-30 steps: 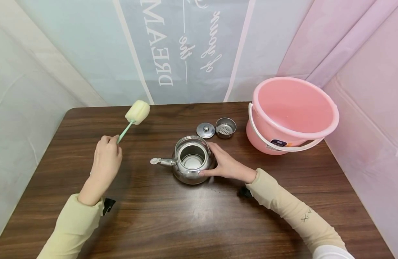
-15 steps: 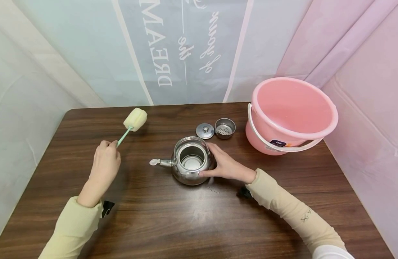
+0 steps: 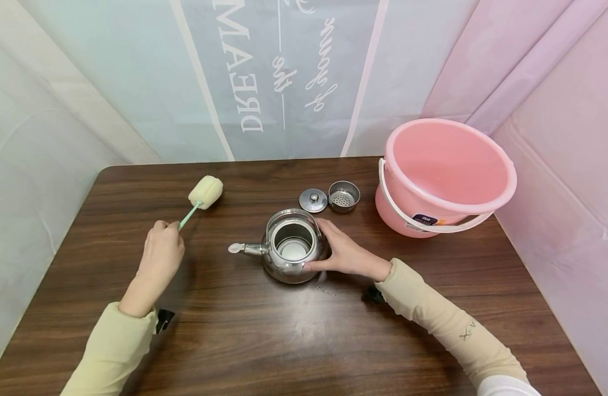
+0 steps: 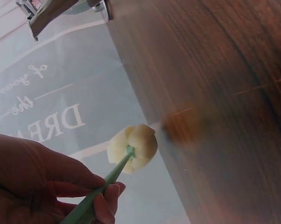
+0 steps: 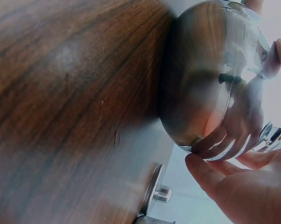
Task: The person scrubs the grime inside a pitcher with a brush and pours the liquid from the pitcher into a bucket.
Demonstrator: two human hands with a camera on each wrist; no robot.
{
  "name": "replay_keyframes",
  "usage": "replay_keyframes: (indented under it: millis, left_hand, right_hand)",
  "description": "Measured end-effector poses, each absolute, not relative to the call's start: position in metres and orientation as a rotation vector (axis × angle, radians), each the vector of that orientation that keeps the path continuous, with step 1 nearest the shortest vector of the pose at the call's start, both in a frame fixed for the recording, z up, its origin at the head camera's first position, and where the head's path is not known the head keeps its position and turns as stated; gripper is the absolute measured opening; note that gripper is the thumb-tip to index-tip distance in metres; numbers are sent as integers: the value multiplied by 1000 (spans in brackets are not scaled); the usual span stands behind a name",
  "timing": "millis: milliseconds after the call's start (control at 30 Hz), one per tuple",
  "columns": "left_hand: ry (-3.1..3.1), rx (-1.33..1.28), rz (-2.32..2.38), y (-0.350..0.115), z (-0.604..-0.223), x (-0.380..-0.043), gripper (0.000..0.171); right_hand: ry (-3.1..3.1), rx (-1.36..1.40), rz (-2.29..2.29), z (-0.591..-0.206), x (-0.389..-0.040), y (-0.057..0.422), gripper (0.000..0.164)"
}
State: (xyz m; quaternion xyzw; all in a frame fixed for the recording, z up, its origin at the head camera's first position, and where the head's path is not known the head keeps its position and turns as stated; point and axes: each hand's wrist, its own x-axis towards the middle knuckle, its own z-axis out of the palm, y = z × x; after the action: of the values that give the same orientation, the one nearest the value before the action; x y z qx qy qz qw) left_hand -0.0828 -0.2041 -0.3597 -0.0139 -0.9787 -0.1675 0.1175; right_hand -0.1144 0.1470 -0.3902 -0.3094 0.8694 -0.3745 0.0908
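My left hand (image 3: 161,252) grips the green handle (image 4: 99,190) of a sponge brush, whose pale yellow sponge head (image 3: 205,192) points away over the table's left part. In the left wrist view the sponge head (image 4: 133,148) appears apart from the wood. A shiny steel kettle (image 3: 290,269) stands lidless in the middle, its spout to the left and its inside visible from above. My right hand (image 3: 347,251) holds the kettle's right side, thumb in front and fingers behind. Close up, the right wrist view has fingertips (image 5: 201,170) against the rounded kettle body (image 5: 196,84).
Behind the kettle lie its knobbed lid (image 3: 313,200) and a perforated steel strainer (image 3: 344,197), side by side. A pink bucket (image 3: 403,212) with a white handle stands at the back right. Fabric hangs along the dark wooden table's (image 3: 264,352) back edge. A few dark specks lie near the kettle.
The sponge brush has come down and slightly nearer, its head dropping in the head view. My left hand has shifted a little with it. Kettle and right hand look unchanged.
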Motion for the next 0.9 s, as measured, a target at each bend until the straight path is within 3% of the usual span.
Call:
replay_keyframes:
  millis: [467,767,900]
  left_hand:
    - [-2916,-72,-480,-211,-369,-79,26]
    - [-3011,-77,-469,-218,-372,-78,10]
    - [-3080,-54,-463,-219,-372,-80,16]
  right_hand:
    - [2583,-922,-1116,-390,-115,147,91]
    - [2586,-908,-1114,-390,-115,147,93]
    - [2584,-906,-1112,-390,-115,147,93]
